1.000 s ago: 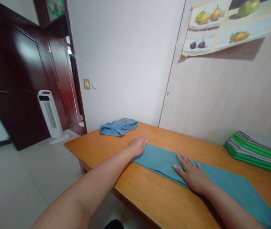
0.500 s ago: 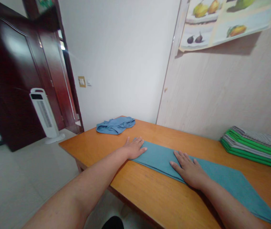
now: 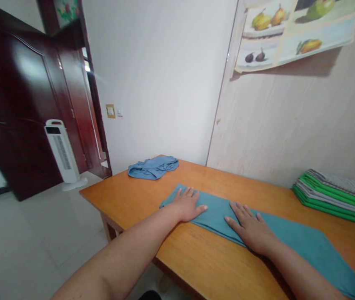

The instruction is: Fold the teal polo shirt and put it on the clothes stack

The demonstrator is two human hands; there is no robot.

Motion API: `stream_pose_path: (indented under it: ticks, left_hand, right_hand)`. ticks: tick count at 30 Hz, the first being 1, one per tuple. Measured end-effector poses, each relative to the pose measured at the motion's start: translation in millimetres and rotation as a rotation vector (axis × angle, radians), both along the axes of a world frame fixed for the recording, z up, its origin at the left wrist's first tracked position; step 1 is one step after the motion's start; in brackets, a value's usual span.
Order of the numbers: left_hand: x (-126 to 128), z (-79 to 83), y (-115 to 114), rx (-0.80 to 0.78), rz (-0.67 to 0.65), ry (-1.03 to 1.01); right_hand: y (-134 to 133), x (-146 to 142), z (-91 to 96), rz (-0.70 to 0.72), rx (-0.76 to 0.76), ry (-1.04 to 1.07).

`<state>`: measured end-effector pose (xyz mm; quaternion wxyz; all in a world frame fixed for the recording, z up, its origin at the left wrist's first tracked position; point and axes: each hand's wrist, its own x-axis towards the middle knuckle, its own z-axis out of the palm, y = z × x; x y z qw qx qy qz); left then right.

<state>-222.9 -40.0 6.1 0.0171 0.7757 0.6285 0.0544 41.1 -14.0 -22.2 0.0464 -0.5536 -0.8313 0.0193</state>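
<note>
Both hands lie open and unclenched, palms down on a folded teal cloth: the left hand (image 3: 188, 206) presses near its far end at the center of the frame, fingers spread and thumb pointing right, while the right hand (image 3: 251, 229) rests farther along, to the right of center, its fingers slightly parted.

Beneath them, a wooden table (image 3: 202, 250) with an orange-brown top stretches from the center to the lower right of the frame. A dark red door (image 3: 15, 104) with a metal handle fills the upper left. The teal cloth (image 3: 293, 233), plain and unpatterned, runs as a long strip from the center to the lower right corner. Its surface looks smooth, and its layers show as a dark line along the near edge. The left end is cut on a slant; toward the right, the far edge bends at a blunt corner and slopes away downward.

At upper right hangs a poster (image 3: 293, 37) of painted fruit. Below it, at the right edge, sits a neat stack of green and gray fabric (image 3: 336, 198). A white tower fan (image 3: 61, 154) stands on the floor at left. A crumpled blue cloth (image 3: 154, 167) lies on the table's far corner, near center.
</note>
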Motion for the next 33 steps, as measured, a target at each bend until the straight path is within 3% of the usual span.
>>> stream_pose_path:
  ticks: [6, 10, 15, 22, 27, 33]
  left_hand:
    - [-10.8, 2.8, 0.9, 0.001, 0.052, -0.033]
    - [-18.8, -2.2, 5.6, 0.018, 0.157, -0.076]
    - [-20.6, -6.5, 9.1, 0.013, 0.169, -0.065]
    - [-12.1, 7.9, 14.0, -0.044, 0.210, -0.006]
    - [21.1, 14.9, 14.4, 0.028, 0.072, -0.039]
    - [49.4, 5.3, 2.2, -0.011, -0.166, -0.092]
  right_hand:
    - [-0.4, 0.4, -0.3, 0.010, -0.003, 0.012]
    - [-0.8, 0.4, 0.1, 0.006, -0.002, 0.013]
    - [-1.2, -1.0, 1.6, -0.008, -0.014, 0.006]
    - [-4.1, -4.4, 8.6, -0.021, -0.038, 0.011]
    - [-3.7, -4.8, 10.0, -0.022, -0.052, 0.011]
    - [-4.4, -4.2, 10.8, -0.017, -0.065, 0.003]
